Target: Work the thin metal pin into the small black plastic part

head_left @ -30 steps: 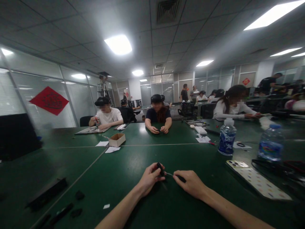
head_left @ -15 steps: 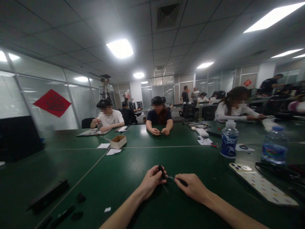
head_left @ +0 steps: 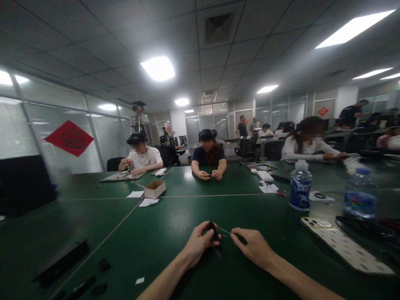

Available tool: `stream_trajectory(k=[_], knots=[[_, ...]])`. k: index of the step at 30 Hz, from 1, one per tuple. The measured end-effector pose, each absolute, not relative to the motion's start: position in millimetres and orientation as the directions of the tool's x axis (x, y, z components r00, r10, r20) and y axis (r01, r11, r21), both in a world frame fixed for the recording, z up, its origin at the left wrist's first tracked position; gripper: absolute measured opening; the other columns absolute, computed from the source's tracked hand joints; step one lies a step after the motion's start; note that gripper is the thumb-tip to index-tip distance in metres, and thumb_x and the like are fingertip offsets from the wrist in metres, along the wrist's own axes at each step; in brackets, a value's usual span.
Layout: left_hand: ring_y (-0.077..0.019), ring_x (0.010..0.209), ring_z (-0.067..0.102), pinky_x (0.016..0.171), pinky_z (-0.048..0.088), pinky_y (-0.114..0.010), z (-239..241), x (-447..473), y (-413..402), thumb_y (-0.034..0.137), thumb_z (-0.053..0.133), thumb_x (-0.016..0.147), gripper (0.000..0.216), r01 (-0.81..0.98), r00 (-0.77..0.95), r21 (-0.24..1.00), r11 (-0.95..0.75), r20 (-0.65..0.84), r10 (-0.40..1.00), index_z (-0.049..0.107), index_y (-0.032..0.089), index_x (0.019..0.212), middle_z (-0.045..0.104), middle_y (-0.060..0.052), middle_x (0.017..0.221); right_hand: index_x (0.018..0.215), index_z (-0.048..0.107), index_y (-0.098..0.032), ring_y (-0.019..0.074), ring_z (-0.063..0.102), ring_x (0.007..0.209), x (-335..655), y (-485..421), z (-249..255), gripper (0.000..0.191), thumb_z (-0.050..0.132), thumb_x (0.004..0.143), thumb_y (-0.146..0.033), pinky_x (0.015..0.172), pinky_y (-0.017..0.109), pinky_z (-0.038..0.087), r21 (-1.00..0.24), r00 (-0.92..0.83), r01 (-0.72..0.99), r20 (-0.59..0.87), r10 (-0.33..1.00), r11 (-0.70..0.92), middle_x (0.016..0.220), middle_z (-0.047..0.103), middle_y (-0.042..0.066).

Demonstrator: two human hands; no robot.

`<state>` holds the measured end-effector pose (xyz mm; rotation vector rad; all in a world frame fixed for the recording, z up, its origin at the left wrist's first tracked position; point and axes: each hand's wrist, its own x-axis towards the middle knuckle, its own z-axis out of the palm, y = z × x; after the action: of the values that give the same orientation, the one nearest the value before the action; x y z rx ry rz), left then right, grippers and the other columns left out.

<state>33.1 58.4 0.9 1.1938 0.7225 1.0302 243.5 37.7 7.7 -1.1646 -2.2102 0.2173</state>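
Observation:
My left hand [head_left: 202,241] is closed around a small black part [head_left: 213,230], with the thumb pressed along its side. My right hand [head_left: 251,246] grips a screwdriver [head_left: 240,238] by its black handle. Its thin metal shaft points left toward the black part; whether the tip touches it I cannot tell. Both hands are just above the green table [head_left: 175,225]. To the left lie a long black piece [head_left: 62,262] and several smaller black pieces [head_left: 104,265], with a white scrap of paper [head_left: 139,281] nearby.
On the right are a phone in a patterned case [head_left: 346,246], a blue-labelled bottle [head_left: 300,185], a water bottle [head_left: 360,193] and black cables [head_left: 362,227]. Farther off stands an open cardboard box [head_left: 155,189]. Other people sit across the table, one straight ahead [head_left: 208,156].
The whole view has shifted slightly, so most things sit a little lower. Both hands keep their holds; the screwdriver shaft's angle to the black part has changed a little.

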Motion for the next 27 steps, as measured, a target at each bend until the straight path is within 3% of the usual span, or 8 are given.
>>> stream_trajectory(k=[10, 16, 27], knots=[[-0.0196, 0.094, 0.057, 0.078, 0.048, -0.032, -5, 31, 62, 0.029, 0.061, 0.080, 0.026, -0.290, 0.382, 0.956, 0.034, 0.084, 0.920, 0.058, 0.015, 0.101, 0.057, -0.010, 0.103, 0.089, 0.066, -0.019, 0.0161, 0.064, 0.071, 241, 29, 20, 0.028, 0.039, 0.090, -0.028, 0.064, 0.023, 0.048, -0.396, -0.483, 0.686, 0.379, 0.789, 0.610, 0.080, 0.068, 0.004], [-0.0224, 0.095, 0.058, 0.078, 0.049, -0.034, -1, 33, 58, 0.030, 0.061, 0.080, 0.026, -0.209, 0.454, 0.978, 0.007, 0.091, 0.886, 0.059, 0.014, 0.100, 0.058, -0.011, 0.101, 0.090, 0.065, -0.018, 0.0162, 0.063, 0.070, 241, 31, 16, 0.029, 0.039, 0.091, -0.028, 0.064, 0.024, 0.047, -0.391, -0.481, 0.662, 0.433, 0.762, 0.639, 0.079, 0.067, 0.004], [-0.0209, 0.093, 0.058, 0.078, 0.048, -0.033, -4, 34, 63, 0.028, 0.067, 0.075, 0.032, -0.336, 0.354, 0.941, 0.050, 0.077, 0.932, 0.059, 0.015, 0.103, 0.059, -0.012, 0.105, 0.093, 0.066, -0.019, 0.0143, 0.061, 0.065, 245, 38, 4, 0.025, 0.043, 0.090, -0.027, 0.062, 0.024, 0.045, -0.359, -0.482, 0.677, 0.445, 0.755, 0.643, 0.076, 0.067, 0.002]])
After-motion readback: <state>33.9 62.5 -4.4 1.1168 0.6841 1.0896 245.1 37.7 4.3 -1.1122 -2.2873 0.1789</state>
